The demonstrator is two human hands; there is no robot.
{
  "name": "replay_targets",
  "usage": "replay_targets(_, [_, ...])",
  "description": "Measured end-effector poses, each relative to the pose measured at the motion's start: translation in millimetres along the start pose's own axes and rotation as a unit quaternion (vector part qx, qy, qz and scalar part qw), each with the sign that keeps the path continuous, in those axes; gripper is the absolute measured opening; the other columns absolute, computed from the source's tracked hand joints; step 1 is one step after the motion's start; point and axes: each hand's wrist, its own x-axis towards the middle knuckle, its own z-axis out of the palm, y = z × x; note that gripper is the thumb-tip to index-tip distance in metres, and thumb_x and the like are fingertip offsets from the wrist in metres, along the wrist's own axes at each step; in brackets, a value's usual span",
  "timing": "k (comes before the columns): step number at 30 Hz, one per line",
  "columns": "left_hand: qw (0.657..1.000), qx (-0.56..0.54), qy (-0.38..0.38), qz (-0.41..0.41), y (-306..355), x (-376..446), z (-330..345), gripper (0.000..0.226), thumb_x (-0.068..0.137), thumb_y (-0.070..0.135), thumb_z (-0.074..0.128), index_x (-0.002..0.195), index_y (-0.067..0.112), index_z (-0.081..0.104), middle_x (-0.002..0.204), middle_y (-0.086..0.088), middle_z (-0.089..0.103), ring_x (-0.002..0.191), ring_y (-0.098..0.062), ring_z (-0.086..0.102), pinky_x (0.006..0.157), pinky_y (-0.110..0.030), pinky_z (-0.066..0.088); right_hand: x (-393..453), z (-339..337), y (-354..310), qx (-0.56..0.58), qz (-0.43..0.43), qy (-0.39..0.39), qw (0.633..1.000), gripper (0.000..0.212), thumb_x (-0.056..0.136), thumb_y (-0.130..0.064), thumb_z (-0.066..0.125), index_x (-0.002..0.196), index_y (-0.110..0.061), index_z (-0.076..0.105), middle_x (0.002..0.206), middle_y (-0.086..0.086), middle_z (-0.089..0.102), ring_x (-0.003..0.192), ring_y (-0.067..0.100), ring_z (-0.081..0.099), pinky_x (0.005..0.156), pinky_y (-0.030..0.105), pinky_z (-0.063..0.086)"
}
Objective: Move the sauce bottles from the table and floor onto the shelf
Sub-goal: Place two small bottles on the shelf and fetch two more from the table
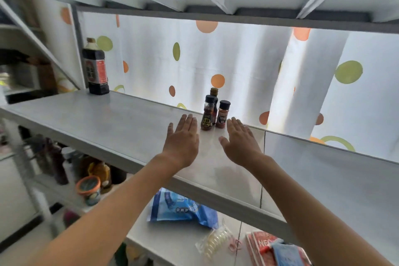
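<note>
Fingers of both hands are straight and held loosely together, palms down, gripping nothing. The left hand (183, 141) hovers over the shelf (90, 121) just left of a cluster of three small bottles, and the right hand (239, 142) hovers just right of it; whether either palm touches the surface cannot be told. The cluster stands near the shelf's back edge: a small brown sauce bottle (207, 115) with a black cap in front on the left, a red spice shaker (222, 117) with a black cap beside it on the right, and a dark slim bottle (214, 101) behind and between them. Well apart, at the shelf's back left corner, a large soy sauce bottle (95, 69) stands upright. Both bare forearms reach in over the shelf's front edge. On the tier below lie a blue bag (179, 207), a round tub (89, 189) with an orange rim and some blurred bottles. A dotted white curtain (237, 60) hangs behind.
</note>
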Motion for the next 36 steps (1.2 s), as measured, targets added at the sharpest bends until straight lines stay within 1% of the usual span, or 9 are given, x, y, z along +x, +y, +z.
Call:
replay_targets(5, [0.997, 0.042, 0.020, -0.067, 23.3, -60.8, -19.4, 0.056, 0.105, 0.030, 0.020, 0.155, 0.013, 0.000, 0.164, -0.002, -0.005, 0.150, -0.018, -0.008, 0.119, -0.045, 0.003, -49.3, -10.9, -20.4, 0.032, -0.094, -0.016, 0.995, 0.067, 0.105, -0.040, 0.037, 0.159, -0.011, 0.010, 0.168, 0.006, 0.005, 0.155, 0.018, 0.000, 0.125, 0.036, 0.002])
replay_targets(9, [0.989, 0.079, 0.030, -0.118, 24.9, -119.5, -40.3, 0.057, 0.105, 0.029, 0.018, 0.155, 0.012, -0.004, 0.163, -0.003, -0.010, 0.150, -0.018, -0.011, 0.121, -0.048, 0.003, -85.2, -15.0, -51.4, 0.049, -0.167, -0.038, 0.984, 0.070, 0.105, -0.040, 0.037, 0.159, -0.011, 0.005, 0.168, 0.006, 0.001, 0.154, 0.017, -0.002, 0.125, 0.035, 0.000])
replay_targets(13, [0.979, 0.092, 0.045, -0.175, 9.5, -187.2, -69.4, 0.056, 0.105, 0.028, 0.017, 0.155, 0.012, -0.003, 0.163, -0.002, -0.009, 0.149, -0.016, -0.013, 0.121, -0.048, -0.001, -116.3, -19.1, -103.3, 0.072, -0.239, -0.056, 0.967, 0.070, 0.105, -0.042, 0.037, 0.159, -0.013, 0.003, 0.168, 0.005, -0.001, 0.154, 0.017, -0.003, 0.125, 0.035, 0.000])
replay_targets(18, [0.954, 0.140, 0.052, -0.260, -24.2, -269.4, -112.9, 0.056, 0.105, 0.028, 0.016, 0.154, 0.013, -0.007, 0.163, -0.003, -0.012, 0.149, -0.019, -0.016, 0.121, -0.049, -0.002, -165.0, -20.9, -185.5, 0.086, -0.337, -0.073, 0.935, 0.070, 0.106, -0.043, 0.035, 0.160, -0.016, -0.001, 0.167, 0.003, -0.005, 0.154, 0.016, -0.008, 0.123, 0.034, -0.004])
replay_targets(23, [0.927, 0.173, 0.061, -0.328, -60.2, -371.8, -144.0, 0.057, 0.105, 0.031, 0.017, 0.154, 0.014, -0.006, 0.163, -0.004, -0.011, 0.149, -0.018, -0.015, 0.121, -0.050, 0.002, -227.3, -7.3, -274.6, 0.102, -0.425, -0.070, 0.897, 0.072, 0.105, -0.042, 0.036, 0.159, -0.016, -0.003, 0.168, 0.001, -0.004, 0.153, 0.014, -0.008, 0.122, 0.032, -0.007])
replay_targets(26, [0.905, 0.181, 0.057, -0.381, -78.9, -441.8, -157.7, 0.059, 0.104, 0.031, 0.021, 0.154, 0.014, -0.006, 0.162, -0.003, -0.013, 0.148, -0.019, -0.016, 0.121, -0.050, 0.001, -276.3, 5.3, -329.1, 0.117, -0.468, -0.096, 0.871, 0.073, 0.105, -0.042, 0.035, 0.159, -0.013, -0.003, 0.168, 0.003, -0.003, 0.154, 0.015, -0.008, 0.123, 0.033, -0.006])
replay_targets(28, [0.888, 0.189, 0.048, -0.416, -89.7, -487.6, -164.4, 0.061, 0.104, 0.029, 0.025, 0.153, 0.013, -0.008, 0.162, -0.004, -0.014, 0.148, -0.019, -0.016, 0.121, -0.050, 0.000, -313.1, 15.2, -361.0, 0.128, -0.498, -0.110, 0.850, 0.072, 0.105, -0.041, 0.036, 0.159, -0.013, -0.003, 0.168, 0.004, -0.003, 0.154, 0.015, -0.008, 0.124, 0.034, -0.005])
replay_targets(33, [0.843, 0.180, 0.036, -0.505, -102.6, -614.7, -177.4, 0.062, 0.104, 0.029, 0.026, 0.154, 0.011, -0.007, 0.162, -0.006, -0.013, 0.148, -0.021, -0.017, 0.120, -0.052, 0.000, -417.9, 44.7, -433.2, 0.145, -0.575, -0.154, 0.791, 0.072, 0.106, -0.041, 0.034, 0.159, -0.011, -0.004, 0.168, 0.005, -0.004, 0.154, 0.016, -0.009, 0.125, 0.034, -0.005])
replay_targets(36, [0.804, 0.174, 0.050, -0.567, -98.9, -694.1, -181.2, 0.062, 0.104, 0.030, 0.025, 0.154, 0.011, -0.007, 0.163, -0.006, -0.011, 0.149, -0.021, -0.015, 0.120, -0.051, 0.000, -486.2, 59.1, -467.3, 0.159, -0.617, -0.184, 0.749, 0.072, 0.105, -0.039, 0.035, 0.159, -0.011, -0.003, 0.168, 0.005, -0.003, 0.154, 0.015, -0.008, 0.124, 0.032, -0.006])
